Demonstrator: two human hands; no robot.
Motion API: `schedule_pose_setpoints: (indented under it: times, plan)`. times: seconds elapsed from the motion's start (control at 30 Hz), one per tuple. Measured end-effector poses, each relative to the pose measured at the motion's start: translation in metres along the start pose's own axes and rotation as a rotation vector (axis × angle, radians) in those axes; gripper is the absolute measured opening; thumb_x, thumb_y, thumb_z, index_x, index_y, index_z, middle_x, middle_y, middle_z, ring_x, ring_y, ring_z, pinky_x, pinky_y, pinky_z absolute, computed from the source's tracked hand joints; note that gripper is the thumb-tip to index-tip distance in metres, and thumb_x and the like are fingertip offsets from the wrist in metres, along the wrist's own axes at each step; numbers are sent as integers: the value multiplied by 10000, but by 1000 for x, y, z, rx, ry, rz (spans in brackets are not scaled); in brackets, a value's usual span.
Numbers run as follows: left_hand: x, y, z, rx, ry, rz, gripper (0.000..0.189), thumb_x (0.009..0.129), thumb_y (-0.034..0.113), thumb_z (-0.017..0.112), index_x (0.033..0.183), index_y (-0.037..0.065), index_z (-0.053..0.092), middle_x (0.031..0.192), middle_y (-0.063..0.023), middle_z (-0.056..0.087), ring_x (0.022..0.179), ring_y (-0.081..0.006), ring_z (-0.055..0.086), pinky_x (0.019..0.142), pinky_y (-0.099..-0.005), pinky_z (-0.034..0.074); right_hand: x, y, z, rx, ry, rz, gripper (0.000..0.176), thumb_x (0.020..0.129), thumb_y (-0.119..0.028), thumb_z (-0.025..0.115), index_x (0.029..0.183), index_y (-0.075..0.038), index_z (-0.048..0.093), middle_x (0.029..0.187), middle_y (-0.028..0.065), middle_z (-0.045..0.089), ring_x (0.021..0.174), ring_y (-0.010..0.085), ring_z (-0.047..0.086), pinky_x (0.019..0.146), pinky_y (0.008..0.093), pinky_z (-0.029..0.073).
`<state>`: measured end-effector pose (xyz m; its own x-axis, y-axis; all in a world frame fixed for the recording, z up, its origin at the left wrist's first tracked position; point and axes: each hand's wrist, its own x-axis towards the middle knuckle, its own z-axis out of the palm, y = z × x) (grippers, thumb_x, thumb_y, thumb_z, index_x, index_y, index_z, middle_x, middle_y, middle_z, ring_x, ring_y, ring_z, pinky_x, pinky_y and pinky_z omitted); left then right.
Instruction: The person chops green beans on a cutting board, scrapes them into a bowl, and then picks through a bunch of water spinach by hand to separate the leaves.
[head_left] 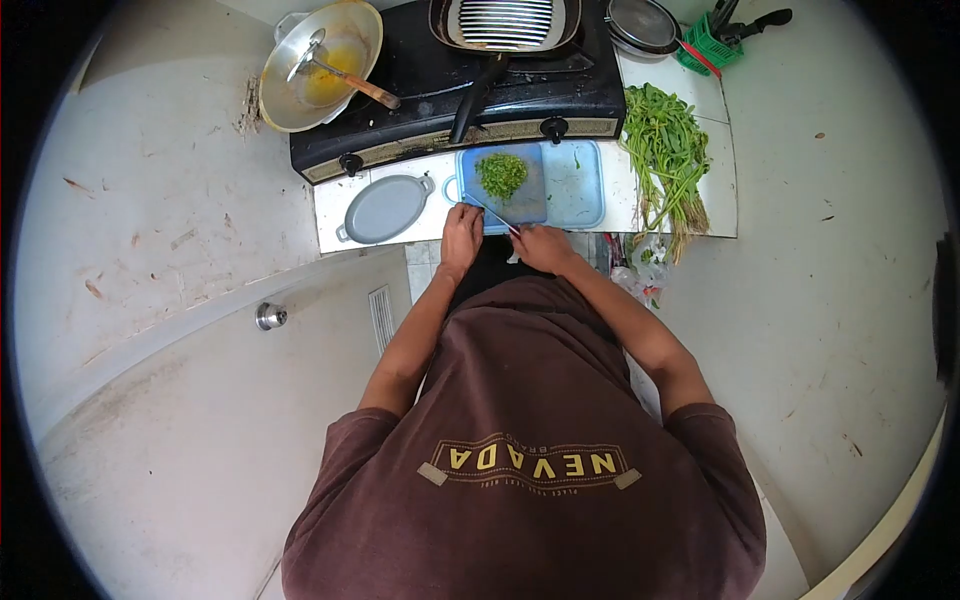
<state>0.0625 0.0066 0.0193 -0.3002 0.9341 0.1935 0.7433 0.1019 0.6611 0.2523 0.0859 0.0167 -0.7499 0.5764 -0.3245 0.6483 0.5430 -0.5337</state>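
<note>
My right hand (543,247) is closed around the handle of a knife (489,211). The blade points up and left over the near part of a blue cutting board (525,209). My left hand (462,238) rests at the board's near left corner with its fingers curled together, close to the blade. Whatever those fingers hold, if anything, is too small to make out. A heap of finely chopped greens (502,175) lies on the board beyond the knife. Beneath the board, a light blue tray (585,190) shows on the right.
A grey oval plate (387,210) sits left of the board, leafy greens with roots (665,150) on the right. Behind stands a black stove (420,115) bearing a wok (285,92) and a grill pan (480,92). Strainers (643,25) and a green basket (706,45) are at the back right.
</note>
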Motion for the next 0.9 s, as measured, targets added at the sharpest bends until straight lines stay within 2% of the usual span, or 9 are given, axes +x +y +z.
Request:
schedule_pose_setpoints:
  times: [0.2,0.47,0.67,0.77,0.9]
  plan:
    - [2,4,5,-171,68,-215,75,897,5,630,941,-24,684,863,-198,629,812,-379,627,760,-450,505,-5,2,-7,49,2,-11,446,993,-383,514,965,35,666,786,272,687,770,451,690,728,552,550]
    - [2,-1,7,-103,46,-155,75,900,9,631,931,-27,689,883,-205,622,824,-381,623,764,-448,499,-8,-4,-8,59,-13,-13,418,992,-370,523,971,23,665,777,261,684,748,452,685,718,552,550]
    - [2,4,1,-56,41,-94,74,905,15,632,933,-31,684,887,-208,616,841,-393,616,778,-458,492,8,-10,-7,15,-42,-1,406,981,-353,520,982,25,669,847,258,696,803,441,698,747,548,561]
    - [1,2,6,-45,54,-114,77,914,29,630,930,-30,675,886,-209,615,843,-395,614,777,-462,490,0,4,6,52,67,-57,413,987,-368,522,935,15,668,769,262,682,747,447,686,718,548,552]
    - [2,2,5,-12,32,-103,87,927,49,627,926,-30,663,880,-206,613,844,-391,612,776,-462,489,-6,4,-1,58,27,-5,422,990,-365,516,930,23,670,761,261,679,741,449,683,706,552,549]
